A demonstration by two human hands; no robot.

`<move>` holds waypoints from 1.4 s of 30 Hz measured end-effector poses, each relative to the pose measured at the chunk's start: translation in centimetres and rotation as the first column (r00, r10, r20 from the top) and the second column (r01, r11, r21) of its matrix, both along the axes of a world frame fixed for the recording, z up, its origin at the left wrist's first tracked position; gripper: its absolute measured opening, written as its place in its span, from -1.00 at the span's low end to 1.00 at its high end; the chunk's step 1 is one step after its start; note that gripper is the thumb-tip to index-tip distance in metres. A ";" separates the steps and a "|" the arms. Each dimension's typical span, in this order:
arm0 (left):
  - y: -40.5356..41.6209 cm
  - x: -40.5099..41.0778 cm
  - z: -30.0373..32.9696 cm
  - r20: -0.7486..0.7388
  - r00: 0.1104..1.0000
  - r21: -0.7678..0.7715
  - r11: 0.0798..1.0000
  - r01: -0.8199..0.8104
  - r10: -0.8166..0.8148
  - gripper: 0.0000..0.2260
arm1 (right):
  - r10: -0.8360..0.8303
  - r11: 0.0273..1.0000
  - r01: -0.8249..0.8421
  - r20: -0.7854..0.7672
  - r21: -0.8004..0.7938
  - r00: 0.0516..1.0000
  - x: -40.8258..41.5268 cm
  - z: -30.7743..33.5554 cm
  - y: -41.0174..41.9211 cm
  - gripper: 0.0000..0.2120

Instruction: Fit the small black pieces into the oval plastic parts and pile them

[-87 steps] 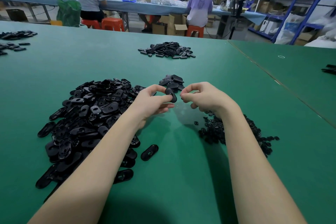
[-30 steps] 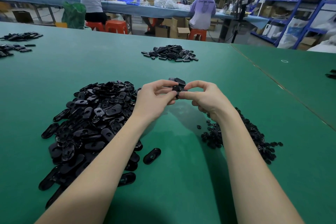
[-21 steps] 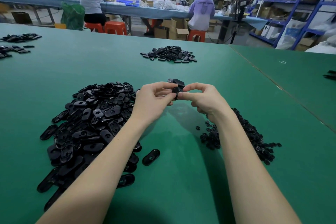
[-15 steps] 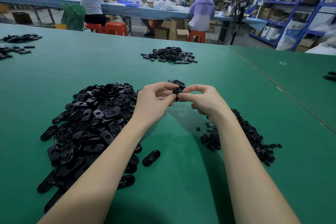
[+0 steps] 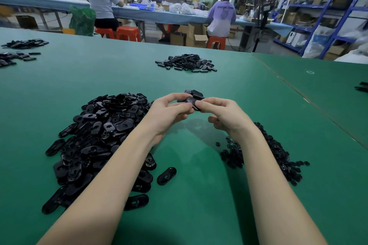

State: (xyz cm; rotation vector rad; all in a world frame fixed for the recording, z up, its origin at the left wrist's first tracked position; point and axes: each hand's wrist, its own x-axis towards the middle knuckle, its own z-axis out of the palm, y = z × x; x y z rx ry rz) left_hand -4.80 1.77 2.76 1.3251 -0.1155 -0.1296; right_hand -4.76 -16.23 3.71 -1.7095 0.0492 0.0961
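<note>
My left hand (image 5: pixel 169 113) and my right hand (image 5: pixel 225 117) meet above the green table (image 5: pixel 199 195) and both pinch one black oval plastic part (image 5: pixel 191 102) between fingertips. Whether a small piece sits in it is hidden by my fingers. A big heap of oval parts (image 5: pixel 95 137) lies to the left, under my left forearm. A heap of small black pieces (image 5: pixel 278 153) lies to the right, behind my right forearm. Just beyond my fingers sits a small pile of oval parts (image 5: pixel 196 93).
Another pile of oval parts (image 5: pixel 186 63) lies farther back at centre, and more parts (image 5: pixel 18 51) at the far left. A seam (image 5: pixel 298 95) divides the table on the right. Loose ovals (image 5: pixel 166 176) lie near my left forearm. People sit at a far bench.
My hands came together on the oval part and have stayed joined over the last second, with only slight finger shifts. The piles have not moved.
</note>
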 end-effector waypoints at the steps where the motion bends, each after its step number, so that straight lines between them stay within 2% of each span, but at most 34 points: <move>1: 0.0 0.0 0.0 -0.014 1.000 -0.019 1.000 0.007 -0.007 -0.79 | 0.012 1.000 -0.012 -0.009 0.015 1.000 0.0 0.0 0.0 -0.73; 8: 0.0 -0.1 0.2 -0.034 0.999 -0.075 0.997 0.017 -0.020 -0.79 | 0.047 0.995 -0.043 -0.040 0.088 0.998 0.2 -0.2 -0.1 -0.86; 14: -0.1 0.0 0.1 -0.020 1.000 -0.030 0.999 0.018 -0.018 -0.81 | 0.047 0.999 -0.047 -0.016 0.018 0.999 0.3 0.0 -0.2 -0.97; 17: -0.2 0.1 -0.1 -0.026 1.000 -0.017 1.000 0.001 -0.002 -0.82 | 0.023 0.997 -0.021 0.021 -0.079 1.000 0.4 0.1 0.0 -0.96; 21: -0.3 0.0 -0.4 -0.006 0.999 0.077 0.996 -0.039 0.040 -0.83 | 0.008 0.986 0.003 0.068 -0.165 0.998 0.5 0.2 0.2 -0.97; 27: -0.6 -0.2 -0.9 -0.028 0.997 0.138 0.988 -0.066 0.071 -0.82 | 0.031 0.962 -0.008 0.082 -0.273 0.996 0.4 -0.2 0.3 -0.98; 39: -1.5 -0.3 -2.0 -0.061 0.990 0.247 0.963 -0.108 0.126 -0.87 | 0.035 0.960 -0.002 0.116 -0.279 0.993 0.6 -1.7 0.5 -0.92; 42: -1.2 -0.3 -1.8 -0.081 0.993 0.262 0.963 -0.063 0.087 -0.86 | 0.050 0.956 -0.020 0.092 -0.292 0.994 0.5 -2.0 0.8 -0.91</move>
